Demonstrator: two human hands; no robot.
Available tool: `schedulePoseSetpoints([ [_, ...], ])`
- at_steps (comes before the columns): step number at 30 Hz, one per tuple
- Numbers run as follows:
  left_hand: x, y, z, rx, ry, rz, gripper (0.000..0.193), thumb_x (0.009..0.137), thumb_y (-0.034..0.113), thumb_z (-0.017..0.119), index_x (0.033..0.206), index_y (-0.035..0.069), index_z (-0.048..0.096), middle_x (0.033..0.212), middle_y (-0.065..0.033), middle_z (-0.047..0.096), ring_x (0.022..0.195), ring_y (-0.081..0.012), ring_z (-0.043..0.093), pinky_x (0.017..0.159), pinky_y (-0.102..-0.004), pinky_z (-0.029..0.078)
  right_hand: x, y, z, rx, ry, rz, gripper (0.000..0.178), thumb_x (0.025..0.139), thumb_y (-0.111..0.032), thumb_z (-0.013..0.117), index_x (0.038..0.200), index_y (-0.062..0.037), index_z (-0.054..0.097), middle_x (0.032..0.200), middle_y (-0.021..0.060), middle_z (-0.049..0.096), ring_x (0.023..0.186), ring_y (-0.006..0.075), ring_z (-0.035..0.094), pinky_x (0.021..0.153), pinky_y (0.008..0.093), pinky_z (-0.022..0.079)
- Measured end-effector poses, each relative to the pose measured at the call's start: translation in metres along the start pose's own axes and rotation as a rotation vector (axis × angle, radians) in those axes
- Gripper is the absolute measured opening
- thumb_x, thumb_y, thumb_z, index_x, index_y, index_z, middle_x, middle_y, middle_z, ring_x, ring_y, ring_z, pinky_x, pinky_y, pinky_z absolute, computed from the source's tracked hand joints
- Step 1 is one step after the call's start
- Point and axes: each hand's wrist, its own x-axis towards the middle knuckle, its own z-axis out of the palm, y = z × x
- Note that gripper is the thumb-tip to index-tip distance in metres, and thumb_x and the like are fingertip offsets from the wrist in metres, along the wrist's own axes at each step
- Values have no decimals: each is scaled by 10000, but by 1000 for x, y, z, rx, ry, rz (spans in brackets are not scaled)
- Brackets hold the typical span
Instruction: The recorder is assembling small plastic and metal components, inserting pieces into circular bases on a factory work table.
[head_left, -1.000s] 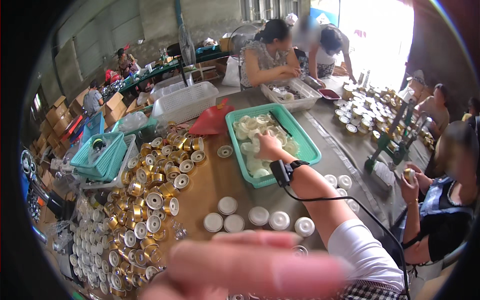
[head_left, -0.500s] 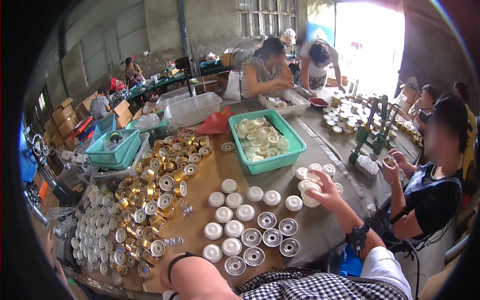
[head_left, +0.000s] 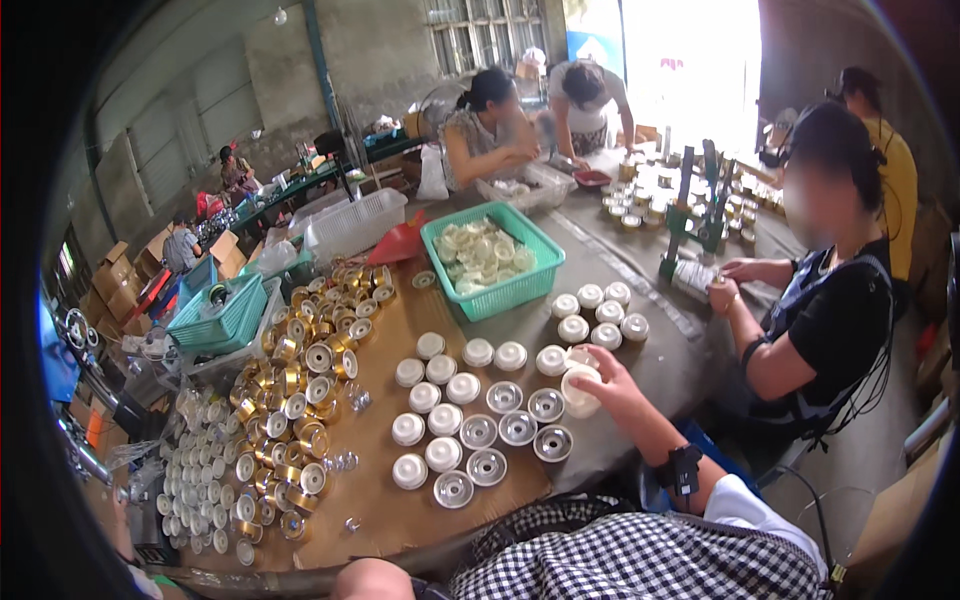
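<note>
My right hand (head_left: 615, 388) is closed around translucent white plastic cups (head_left: 580, 396), apparently stacked, at the right side of the parts on the table. Just left of it stand silver metal discs (head_left: 517, 428) with holes in their middles, in loose rows. White-topped round parts (head_left: 444, 454) are lined up further left, with another group (head_left: 608, 337) beyond my hand. Of my left arm only a bare bit (head_left: 372, 580) shows at the lower edge; the left hand is out of sight.
A green basket (head_left: 494, 300) of translucent cups stands at the table's middle. Gold-rimmed round parts (head_left: 312, 437) are heaped on the left, beside many white ones (head_left: 190, 497). A co-worker (head_left: 815, 330) sits at a green hand press (head_left: 690, 215) on the right; others work further back.
My right hand has come nearer and left from the far white parts, carrying cups to beside the silver discs. My left forearm has mostly dropped out of view. The whole view has turned right.
</note>
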Motion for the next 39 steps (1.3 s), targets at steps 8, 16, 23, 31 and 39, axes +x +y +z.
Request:
schedulePoseSetpoints([
  [8,-102,18,-83,172,-1467,-1118,287,952,211,638,1157,11,653,1147,-157,660,1092,-355,624,952,-455,518,-6,37,-20,-834,91,-115,690,834,-195,804,1425,-94,464,1300,116,606,1059,174,661,860,319,562],
  [16,-174,90,-114,-372,-20,-2987,884,1013,520,550,1636,149,44,1599,-152,304,1432,-292,403,1144,-466,406,-37,4,82,-346,-259,-292,733,880,-119,752,1496,-46,361,1437,152,438,1323,243,468,1088,403,427],
  [23,-176,93,-136,41,-49,-3115,559,1080,326,495,1556,88,322,1407,-104,530,1238,-208,582,1003,-371,523,-30,22,110,158,-349,125,375,1073,-119,486,1428,-3,453,1321,87,584,1244,159,540,1076,321,420],
  [31,-173,83,-137,-121,12,-3222,512,1072,300,510,1518,82,383,1086,-136,649,946,-202,667,774,-316,586,6,20,25,-646,202,-43,210,1050,-189,554,970,-10,630,708,103,621,687,202,651,632,328,498],
  [39,-187,89,-136,-452,-4,-3256,622,1036,327,508,1536,17,306,1244,-201,586,1000,-270,655,787,-341,569,-4,39,-22,-1189,205,92,375,894,-285,744,1185,-70,648,1136,165,629,1003,374,657,830,455,548],
])
